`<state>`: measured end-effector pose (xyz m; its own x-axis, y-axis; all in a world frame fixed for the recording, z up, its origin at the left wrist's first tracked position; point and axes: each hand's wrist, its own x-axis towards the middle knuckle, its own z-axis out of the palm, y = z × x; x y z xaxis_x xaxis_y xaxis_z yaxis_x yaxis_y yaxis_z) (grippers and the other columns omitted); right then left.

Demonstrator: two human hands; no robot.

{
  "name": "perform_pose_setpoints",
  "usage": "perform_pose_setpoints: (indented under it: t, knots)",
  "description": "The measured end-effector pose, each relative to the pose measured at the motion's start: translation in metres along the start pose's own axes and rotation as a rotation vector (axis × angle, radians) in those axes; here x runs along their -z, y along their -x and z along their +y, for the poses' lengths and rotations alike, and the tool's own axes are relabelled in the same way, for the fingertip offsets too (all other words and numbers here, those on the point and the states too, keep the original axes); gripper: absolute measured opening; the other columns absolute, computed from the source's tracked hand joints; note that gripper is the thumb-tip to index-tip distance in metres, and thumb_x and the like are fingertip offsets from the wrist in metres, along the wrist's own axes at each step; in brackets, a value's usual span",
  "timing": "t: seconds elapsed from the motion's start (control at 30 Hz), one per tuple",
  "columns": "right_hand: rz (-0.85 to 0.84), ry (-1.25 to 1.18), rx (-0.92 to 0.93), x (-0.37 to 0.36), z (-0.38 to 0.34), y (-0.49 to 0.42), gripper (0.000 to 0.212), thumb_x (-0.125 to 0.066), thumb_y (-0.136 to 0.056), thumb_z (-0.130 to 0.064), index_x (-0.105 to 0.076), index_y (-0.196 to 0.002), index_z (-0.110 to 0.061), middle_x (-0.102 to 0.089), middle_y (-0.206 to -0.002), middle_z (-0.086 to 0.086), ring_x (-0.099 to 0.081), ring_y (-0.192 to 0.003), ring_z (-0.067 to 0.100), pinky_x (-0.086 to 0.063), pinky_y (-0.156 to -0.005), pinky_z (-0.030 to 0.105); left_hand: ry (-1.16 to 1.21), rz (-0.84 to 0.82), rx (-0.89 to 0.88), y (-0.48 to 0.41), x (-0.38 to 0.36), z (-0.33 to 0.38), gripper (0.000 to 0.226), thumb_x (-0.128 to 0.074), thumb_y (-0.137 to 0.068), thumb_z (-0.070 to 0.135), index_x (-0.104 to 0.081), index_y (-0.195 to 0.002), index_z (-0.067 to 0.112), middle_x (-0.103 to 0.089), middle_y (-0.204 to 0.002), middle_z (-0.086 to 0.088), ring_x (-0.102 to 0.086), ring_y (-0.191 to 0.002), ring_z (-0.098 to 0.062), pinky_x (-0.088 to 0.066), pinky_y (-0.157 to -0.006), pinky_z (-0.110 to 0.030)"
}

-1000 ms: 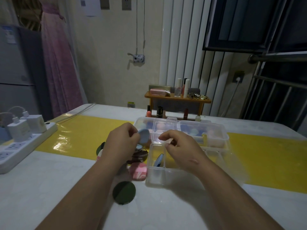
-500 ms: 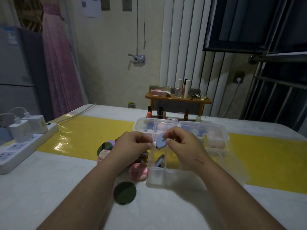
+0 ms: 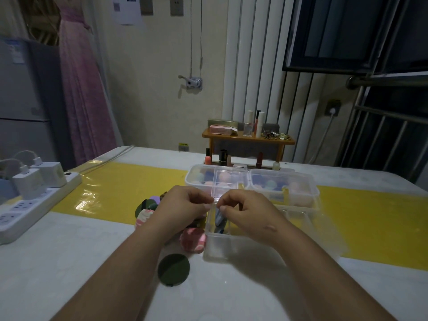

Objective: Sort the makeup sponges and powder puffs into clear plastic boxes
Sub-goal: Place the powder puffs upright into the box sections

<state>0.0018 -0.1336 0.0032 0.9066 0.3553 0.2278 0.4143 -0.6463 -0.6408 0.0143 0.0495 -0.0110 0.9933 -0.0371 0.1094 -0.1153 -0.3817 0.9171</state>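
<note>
The blue puff [image 3: 218,219] has passed from the left hand [image 3: 185,208] to the right hand [image 3: 251,215]. Its fingers pinch the top edge, lowering it into the near clear box [image 3: 215,247] on the counter [image 3: 69,262]. The left fingers curl beside it, touching or not, I can't tell. One more sorted, with loose puffs [image 3: 173,269] waiting.

2 hands: left hand [image 3: 183,205], right hand [image 3: 250,212]. 2 clear plastic boxes: far box [image 3: 190,181], near box [image 3: 215,251]. 1 blue puff [image 3: 218,217] plainly seen in near box. 1 dark green puff [image 3: 173,269] alone on bench [image 3: 69,262]. 2 pink marbled puffs [image 3: 193,239] [image 3: 143,217]. Rest of pile partly hidden, count unclear. 1 power strip [image 3: 34,209]. 2 chargers [image 3: 27,184] [image 3: 49,173].
</note>
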Motion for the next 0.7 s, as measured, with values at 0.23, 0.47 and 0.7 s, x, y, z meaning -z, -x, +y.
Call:
perform_pose_setpoints:
  t: [0.23, 0.47, 0.7]
  knots:
    - [0.029, 0.2, -0.001, -0.001, 0.0, -0.003, 0.017, -0.063, -0.093, -0.036, -0.076, -0.103, -0.038, -0.053, -0.093, -0.018, -0.049, -0.096, 0.01, -0.046, -0.084, 0.033, 0.025, -0.02, 0.015, -0.001, 0.0, -0.001, 0.017, -0.071, -0.086, 0.009, -0.076, -0.099, 0.019, -0.075, -0.096, 0.003, -0.071, -0.091, -0.014, -0.059, -0.081, -0.03]
    - [0.047, 0.191, -0.02, -0.002, -0.001, -0.002, 0.016, -0.062, -0.093, -0.029, -0.076, -0.1, -0.03, -0.058, -0.093, -0.017, -0.054, -0.091, 0.006, -0.045, -0.078, 0.024, -0.048, -0.033, -0.028, -0.002, 0.005, -0.001, 0.016, -0.071, -0.087, 0.012, -0.075, -0.095, 0.026, -0.075, -0.09, 0.009, -0.07, -0.085, -0.006, -0.055, -0.07, -0.017]
    - [0.067, 0.137, -0.015, 0.0, 0.0, -0.002, 0.021, -0.056, -0.095, -0.025, -0.072, -0.108, -0.031, -0.06, -0.106, -0.012, -0.052, -0.09, 0.006, -0.045, -0.079, 0.027, -0.637, -0.05, -0.162, -0.002, 0.028, 0.001, 0.008, -0.072, -0.084, 0.025, -0.077, -0.086, 0.032, -0.066, -0.086, 0.018, -0.059, -0.083, -0.005, -0.051, -0.077, -0.028]
